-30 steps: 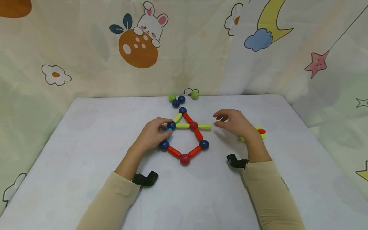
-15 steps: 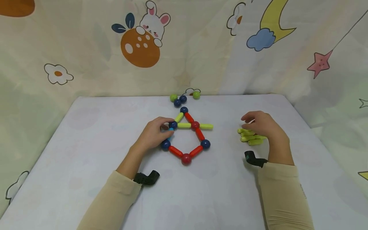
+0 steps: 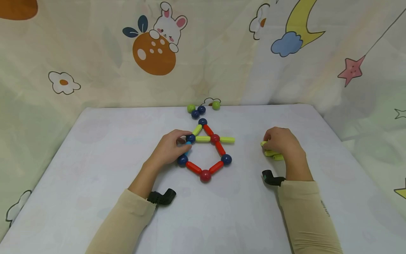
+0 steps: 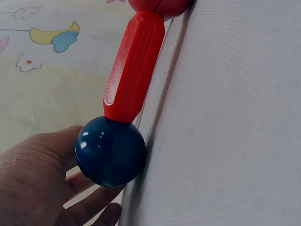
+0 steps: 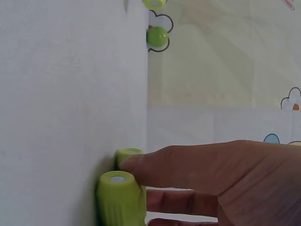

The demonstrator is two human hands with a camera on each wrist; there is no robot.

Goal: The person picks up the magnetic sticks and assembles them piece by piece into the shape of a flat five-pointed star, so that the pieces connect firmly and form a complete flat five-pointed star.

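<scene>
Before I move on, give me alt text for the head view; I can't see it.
A left hand holds the left side of a ball-and-stick figure, a pentagon topped by a triangle, on a white tabletop. The right hand touches yellow-green sticks farther right; loose blue balls and green balls lie behind the figure.

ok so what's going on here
A person's left hand holds the left side of a ball-and-rod frame on a white table. The right hand is down at a pile of yellow-green rods; whether it grips one is hard to tell. One yellow-green rod juts from the upper red ball, its outer end bare. Four balls lie beyond the frame.
</scene>
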